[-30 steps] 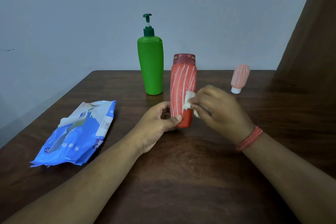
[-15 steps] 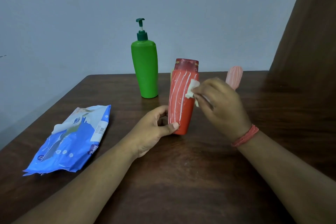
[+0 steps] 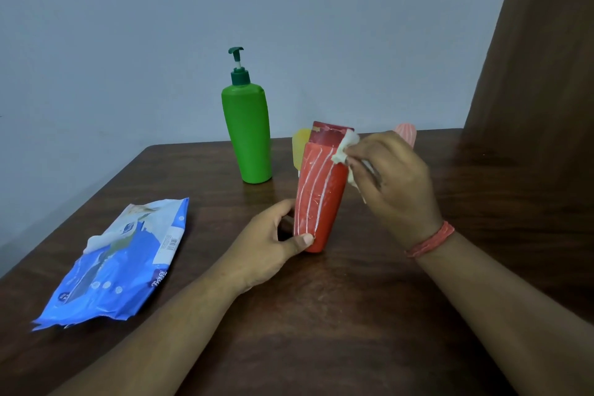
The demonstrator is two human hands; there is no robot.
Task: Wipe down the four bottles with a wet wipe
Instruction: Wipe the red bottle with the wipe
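Note:
A red bottle [image 3: 318, 190] with white stripes and a dark red cap stands mid-table, tilted slightly away. My left hand [image 3: 273, 244] grips its lower part. My right hand [image 3: 392, 183] pinches a white wet wipe [image 3: 345, 148] against the bottle's upper right side, just under the cap. A green pump bottle [image 3: 249, 135] stands upright behind and to the left. A yellow bottle [image 3: 300, 148] peeks out behind the red one. A pink ribbed bottle [image 3: 406, 133] is mostly hidden behind my right hand.
A blue wet-wipe pack [image 3: 122, 260] lies flat on the left of the dark wooden table [image 3: 321, 331], a wipe sticking out of its opening. A pale wall runs behind the table's far edge. A brown curtain [image 3: 540, 58] hangs at the right.
My right hand has slid the wipe up the red bottle from its middle to just below the cap. The bottle now leans back a little in my left hand's grip.

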